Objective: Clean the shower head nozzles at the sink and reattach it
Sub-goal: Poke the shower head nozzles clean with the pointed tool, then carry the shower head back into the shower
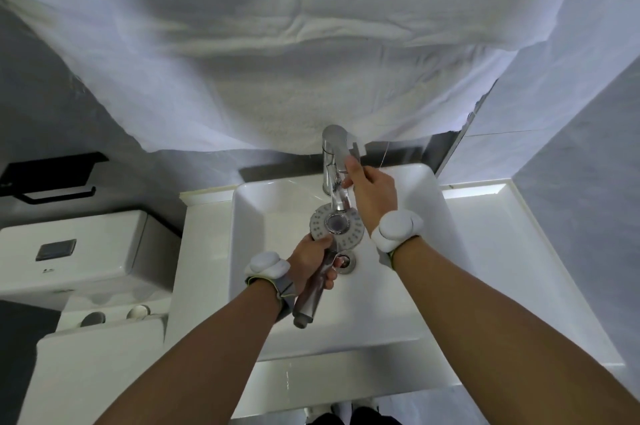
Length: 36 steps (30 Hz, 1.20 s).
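Observation:
My left hand (313,263) grips the chrome handle of the shower head (336,228), whose round nozzle face points up under the spout, over the white sink basin (277,203). The handle's open end sticks out below my fist. My right hand (372,190) is closed on the lever of the chrome faucet (333,161) at the back of the sink. The chrome drain (346,260) shows just below the shower head. Whether water runs cannot be told.
A white toilet cistern (79,251) with a flush plate stands to the left, a black paper holder (48,178) above it. A white cloth (277,61) covers the wall over the sink. A white ledge (502,251) lies on the right.

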Tool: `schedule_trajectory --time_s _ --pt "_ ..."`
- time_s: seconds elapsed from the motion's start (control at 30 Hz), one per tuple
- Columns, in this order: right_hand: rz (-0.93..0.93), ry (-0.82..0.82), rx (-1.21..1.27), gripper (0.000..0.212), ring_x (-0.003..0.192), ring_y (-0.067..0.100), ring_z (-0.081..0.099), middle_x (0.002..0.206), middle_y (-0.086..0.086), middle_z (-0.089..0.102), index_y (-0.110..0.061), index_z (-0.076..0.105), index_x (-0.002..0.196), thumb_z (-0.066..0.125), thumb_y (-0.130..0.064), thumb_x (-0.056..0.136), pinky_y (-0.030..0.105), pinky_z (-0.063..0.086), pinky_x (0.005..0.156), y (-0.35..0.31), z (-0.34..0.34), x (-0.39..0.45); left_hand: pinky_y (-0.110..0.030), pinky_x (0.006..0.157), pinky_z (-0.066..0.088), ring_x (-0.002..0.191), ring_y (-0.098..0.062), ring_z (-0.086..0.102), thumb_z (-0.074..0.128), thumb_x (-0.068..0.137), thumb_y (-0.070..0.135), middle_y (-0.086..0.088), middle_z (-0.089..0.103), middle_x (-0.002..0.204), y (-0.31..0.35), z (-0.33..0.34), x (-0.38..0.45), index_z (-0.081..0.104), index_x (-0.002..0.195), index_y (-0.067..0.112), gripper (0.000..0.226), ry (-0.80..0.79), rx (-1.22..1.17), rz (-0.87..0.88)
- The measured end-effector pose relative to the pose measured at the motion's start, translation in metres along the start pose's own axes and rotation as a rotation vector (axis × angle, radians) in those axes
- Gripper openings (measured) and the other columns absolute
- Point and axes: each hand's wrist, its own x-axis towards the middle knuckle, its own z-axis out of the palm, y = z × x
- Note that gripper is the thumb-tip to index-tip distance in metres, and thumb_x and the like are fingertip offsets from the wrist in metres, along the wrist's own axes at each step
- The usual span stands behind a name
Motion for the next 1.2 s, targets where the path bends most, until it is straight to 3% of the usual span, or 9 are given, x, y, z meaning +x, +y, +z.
schedule_trajectory --time_s 0.1,0.27,0.43,0.57,0.7,0.8,0.97,1.07,1.2 --pt "0.085 0.065 0.126 0.045 0.061 0.007 0.048 0.066 -0.008 0.052 -0.013 0.063 0.097 0.044 -0.054 0.096 0.024 0.042 0.061 0.026 0.002 -0.016 -0.023 0.041 0.039 0.041 -0.02 0.042 0.036 0.103 0.014 -0.014 0.052 0.067 -0.004 0.004 -0.007 0.048 0.1 0.003 0.017 0.001 0.006 0.025" --pt "0.239 0.24 -0.076 0.023 0.081 0.028 0.059 0.09 0.008 0.063 -0.015 0.061 0.108 0.04 -0.013 0.1 0.03 0.045 0.067 0.097 -0.013 -0.037 -0.04 0.057 0.052 0.059 -0.025 0.047 0.04 0.1 0.006 -0.019 0.049 0.096 -0.024 0.012 -0.008 0.023 0.118 0.015 0.027 0.175 0.324 0.063" --pt "0.474 0.113 -0.079 0.019 0.058 0.031 0.056 0.083 0.013 0.062 -0.01 0.067 0.107 0.052 -0.01 0.096 0.053 0.059 0.068 0.135 -0.028 -0.041 -0.043 0.09 0.046 0.111 -0.037 0.058 0.042 0.095 -0.003 -0.025 0.054 0.126 -0.043 0.022 -0.002 0.016 0.108 0.021 0.038 0.32 0.799 0.227" --pt "0.558 0.069 0.052 0.019 0.054 0.026 0.052 0.078 0.015 0.059 -0.006 0.065 0.109 0.055 -0.001 0.093 0.048 0.06 0.062 0.145 -0.038 -0.042 -0.044 0.091 0.048 0.108 -0.034 0.059 0.042 0.096 -0.001 -0.024 0.055 0.124 -0.054 0.03 0.004 0.022 0.111 0.022 0.034 0.307 0.84 0.205" --pt "0.653 0.028 0.196 0.028 0.05 0.029 0.052 0.075 0.018 0.058 -0.003 0.057 0.11 0.055 0.014 0.088 0.041 0.057 0.047 0.148 -0.053 -0.042 -0.039 0.064 0.054 0.074 -0.031 0.06 0.04 0.1 0.008 -0.018 0.055 0.104 -0.057 0.041 0.009 0.027 0.141 0.01 0.043 0.27 0.586 0.123" --pt "0.676 0.05 0.266 0.028 0.053 0.031 0.055 0.074 0.022 0.059 0.003 0.057 0.108 0.059 0.016 0.084 0.045 0.056 0.055 0.148 -0.063 -0.043 -0.029 0.046 0.044 0.054 -0.025 0.05 0.036 0.103 0.011 -0.019 0.056 0.096 -0.049 0.055 0.005 0.029 0.135 0.005 0.033 0.109 0.266 0.061" --pt "0.525 0.118 0.283 0.019 0.058 0.037 0.065 0.078 0.023 0.066 -0.001 0.066 0.098 0.059 0.011 0.085 0.044 0.06 0.064 0.131 -0.098 -0.034 -0.031 0.055 0.044 0.056 -0.026 0.054 0.04 0.105 0.011 -0.018 0.061 0.096 -0.036 0.096 0.007 0.042 0.118 0.009 0.014 -0.049 -0.026 0.034" --pt "0.383 0.204 0.206 0.02 0.055 0.031 0.064 0.074 0.017 0.07 -0.009 0.07 0.099 0.061 0.002 0.085 0.043 0.061 0.064 0.119 -0.131 -0.02 -0.035 0.056 0.049 0.06 -0.027 0.058 0.047 0.102 0.004 -0.016 0.066 0.096 -0.033 0.123 0.016 0.029 0.13 0.015 0.035 -0.069 -0.153 0.082" --pt "0.341 0.348 0.057 0.016 0.053 0.025 0.061 0.074 0.009 0.069 -0.009 0.073 0.098 0.062 -0.004 0.086 0.034 0.058 0.061 0.119 -0.187 0.009 -0.033 0.055 0.053 0.065 -0.026 0.06 0.048 0.101 0.004 -0.013 0.07 0.099 -0.03 0.155 0.033 0.03 0.133 0.016 0.038 -0.062 -0.214 0.073"
